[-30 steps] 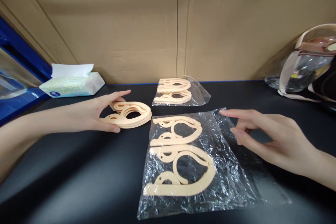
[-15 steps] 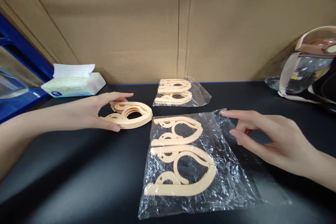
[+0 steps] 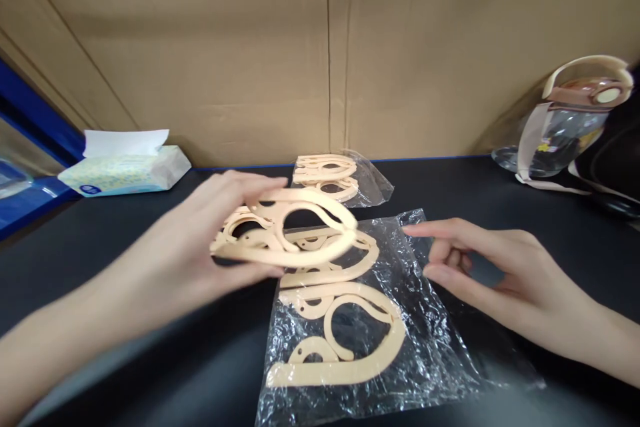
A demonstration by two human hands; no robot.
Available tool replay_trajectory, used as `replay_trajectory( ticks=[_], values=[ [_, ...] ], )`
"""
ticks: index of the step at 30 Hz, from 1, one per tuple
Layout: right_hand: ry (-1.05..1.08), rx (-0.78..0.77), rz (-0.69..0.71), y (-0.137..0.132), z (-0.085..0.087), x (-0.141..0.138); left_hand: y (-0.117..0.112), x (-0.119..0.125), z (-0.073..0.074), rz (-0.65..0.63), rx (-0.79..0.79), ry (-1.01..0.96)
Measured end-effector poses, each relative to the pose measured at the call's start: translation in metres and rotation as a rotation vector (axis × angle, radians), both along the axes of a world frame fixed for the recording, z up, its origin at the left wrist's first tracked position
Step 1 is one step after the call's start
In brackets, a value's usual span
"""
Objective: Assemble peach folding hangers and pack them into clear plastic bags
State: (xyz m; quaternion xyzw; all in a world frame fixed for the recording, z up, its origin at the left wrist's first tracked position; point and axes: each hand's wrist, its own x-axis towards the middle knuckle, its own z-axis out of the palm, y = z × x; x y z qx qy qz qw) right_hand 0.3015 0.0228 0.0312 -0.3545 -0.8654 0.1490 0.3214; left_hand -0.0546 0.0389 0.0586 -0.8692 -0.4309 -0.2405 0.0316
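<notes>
My left hand grips a folded beige hanger between thumb and fingers, raised over the left part of a clear plastic bag. Behind it, partly hidden by the hand, more beige hangers show on the table. Inside the bag lie folded beige hangers, side by side in two groups. At the bag's right edge is my right hand, its index finger stretched out and its thumb apart. That index fingertip is at the bag's upper right corner; whether it touches the film I cannot tell.
A second clear bag of beige hangers lies farther back on the black table. A tissue pack stands at the back left beside a blue frame. At the back right is a clear bottle with a strap. Cardboard rises behind.
My left hand has lifted the hanger and brought it right, over the bag's left side. My right hand stays near the bag's edge. The view has shifted slightly.
</notes>
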Motion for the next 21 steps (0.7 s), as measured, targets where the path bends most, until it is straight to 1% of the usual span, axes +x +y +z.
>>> replay_trajectory(
  ticks=[2, 3, 6, 10, 14, 17, 21],
  values=[
    [0.028, -0.151, 0.018, -0.005, 0.004, -0.005, -0.019, 0.022, -0.006, -0.072, 0.048, -0.033],
    [0.044, -0.229, 0.044, -0.008, 0.007, -0.007, -0.026, 0.031, -0.008, -0.133, 0.037, -0.039],
    [0.067, -0.415, 0.103, -0.014, 0.015, -0.012, -0.040, 0.046, -0.015, -0.174, 0.020, -0.081],
    [0.140, -0.552, 0.147, -0.018, 0.019, -0.015, -0.040, 0.049, -0.018, -0.181, 0.053, -0.076],
    [0.227, -0.783, 0.156, -0.013, 0.013, -0.015, -0.038, 0.051, -0.019, -0.238, 0.074, -0.040],
    [0.304, -0.946, 0.197, -0.008, 0.007, -0.014, -0.037, 0.052, -0.022, -0.236, 0.078, -0.033],
    [0.367, -0.998, 0.212, 0.000, 0.002, -0.013, -0.034, 0.050, -0.025, -0.200, 0.036, -0.044]
  ],
)
